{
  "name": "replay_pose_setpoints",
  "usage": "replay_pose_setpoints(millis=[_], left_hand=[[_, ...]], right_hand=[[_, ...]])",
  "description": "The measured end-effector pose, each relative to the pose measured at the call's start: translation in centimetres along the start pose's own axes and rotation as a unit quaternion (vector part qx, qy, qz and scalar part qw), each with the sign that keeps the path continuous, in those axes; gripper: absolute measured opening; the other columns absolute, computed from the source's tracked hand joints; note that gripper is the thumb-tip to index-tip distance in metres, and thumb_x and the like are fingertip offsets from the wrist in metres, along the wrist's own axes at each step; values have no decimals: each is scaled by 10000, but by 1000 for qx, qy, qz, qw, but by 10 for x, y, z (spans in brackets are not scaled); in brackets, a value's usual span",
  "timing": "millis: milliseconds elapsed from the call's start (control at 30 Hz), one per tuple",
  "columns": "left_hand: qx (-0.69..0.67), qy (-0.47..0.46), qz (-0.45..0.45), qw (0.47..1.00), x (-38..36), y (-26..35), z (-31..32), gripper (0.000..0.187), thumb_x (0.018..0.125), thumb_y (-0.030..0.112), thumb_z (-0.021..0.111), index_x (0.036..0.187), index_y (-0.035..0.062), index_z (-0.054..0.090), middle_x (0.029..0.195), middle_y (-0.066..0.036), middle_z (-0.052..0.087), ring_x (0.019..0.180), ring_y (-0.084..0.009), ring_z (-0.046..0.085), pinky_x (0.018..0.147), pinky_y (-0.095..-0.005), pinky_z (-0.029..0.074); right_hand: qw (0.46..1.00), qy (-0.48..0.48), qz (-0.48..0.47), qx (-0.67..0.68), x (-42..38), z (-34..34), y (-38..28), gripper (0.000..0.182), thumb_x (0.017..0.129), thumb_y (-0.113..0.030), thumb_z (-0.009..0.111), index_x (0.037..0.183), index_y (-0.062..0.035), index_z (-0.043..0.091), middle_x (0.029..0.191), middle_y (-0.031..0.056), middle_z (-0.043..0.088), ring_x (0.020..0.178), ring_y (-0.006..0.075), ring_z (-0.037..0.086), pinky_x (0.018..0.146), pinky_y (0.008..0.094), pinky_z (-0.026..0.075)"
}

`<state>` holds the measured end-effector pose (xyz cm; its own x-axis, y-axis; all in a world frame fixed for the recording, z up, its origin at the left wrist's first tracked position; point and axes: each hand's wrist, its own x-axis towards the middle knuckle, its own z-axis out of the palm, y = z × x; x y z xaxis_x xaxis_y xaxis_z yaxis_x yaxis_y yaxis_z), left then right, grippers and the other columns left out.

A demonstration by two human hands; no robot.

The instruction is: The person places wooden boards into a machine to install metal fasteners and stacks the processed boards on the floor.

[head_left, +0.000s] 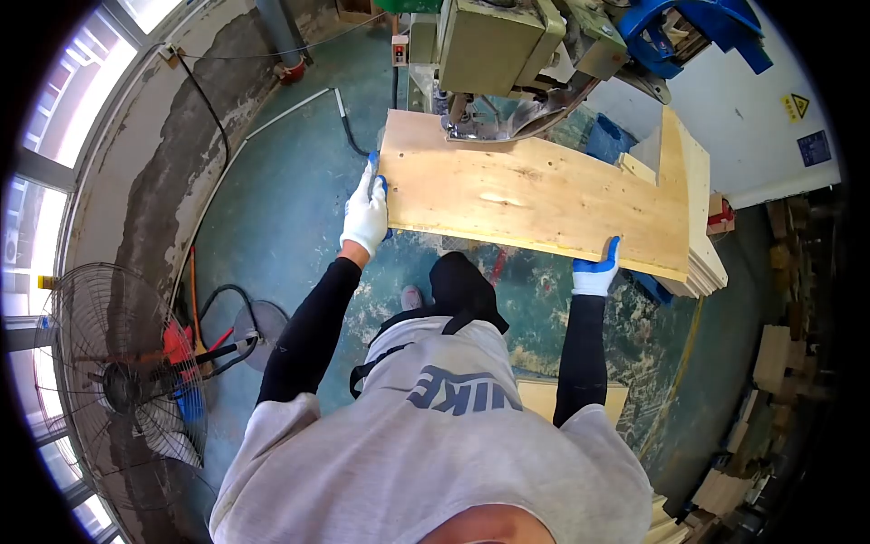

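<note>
Both gloved hands, left hand (367,213) and right hand (595,272), clamp the plywood board (535,195) by its edges under the green machine (494,45), its far edge at the machine's head.

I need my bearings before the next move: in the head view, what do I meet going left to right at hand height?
Fan → left hand gripping the board's left edge → board → right hand on the board's near edge → stacked boards → warning sign on the wall.

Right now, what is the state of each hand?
Left hand: closed on the left edge of the plywood board.
Right hand: gripping the board's near edge.
</note>
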<state>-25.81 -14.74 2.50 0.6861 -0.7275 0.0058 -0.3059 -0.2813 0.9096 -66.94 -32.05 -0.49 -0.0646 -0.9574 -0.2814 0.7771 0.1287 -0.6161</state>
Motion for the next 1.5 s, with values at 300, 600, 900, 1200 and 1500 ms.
replay_pose_setpoints(millis=[300, 600, 900, 1200, 1500], left_hand=[[-56, 36, 33, 997, 3, -23, 7, 416, 1020, 168, 492, 1396, -11, 507, 1217, -191, 657, 1062, -206, 626, 936, -311, 471], [-115, 39, 51, 991, -1, 6, 3, 423, 1011, 123, 490, 1414, -4, 497, 1069, -116, 688, 901, -140, 601, 840, -287, 493], [-67, -25, -5, 997, 18, 46, 58, 412, 1002, 148, 496, 1405, 76, 534, 1061, -159, 693, 873, -156, 587, 856, -288, 474], [-125, -3, 18, 992, 26, 15, 70, 360, 1022, 237, 506, 1312, 43, 596, 911, -73, 691, 751, -114, 565, 708, -275, 481], [-61, -43, -165, 984, -18, 39, 54, 520, 1058, 426, 387, 879, -12, 601, 625, -53, 552, 516, -151, 526, 478, -337, 433]], right_hand=[[998, 10, 22, -53, 13, -13, 9, 422, 982, -340, 612, 1324, -105, 536, 1321, 65, 584, 1224, 263, 565, 1018, 490, 492], [998, -31, -23, -48, 0, 13, -3, 439, 1000, -310, 577, 1363, -73, 509, 1338, 101, 583, 1224, 301, 569, 1053, 506, 466], [996, -44, -31, -73, 34, -20, -55, 456, 999, -317, 582, 1364, -53, 506, 1368, 111, 563, 1252, 292, 545, 1080, 494, 440], [999, -35, 4, -36, 43, -23, -60, 416, 984, -283, 614, 1324, -53, 547, 1302, 81, 609, 1204, 255, 575, 1062, 445, 460], [995, -50, -30, -75, 38, -11, -57, 406, 1001, -291, 590, 1321, -44, 550, 1312, 83, 604, 1208, 233, 572, 1057, 425, 460]])
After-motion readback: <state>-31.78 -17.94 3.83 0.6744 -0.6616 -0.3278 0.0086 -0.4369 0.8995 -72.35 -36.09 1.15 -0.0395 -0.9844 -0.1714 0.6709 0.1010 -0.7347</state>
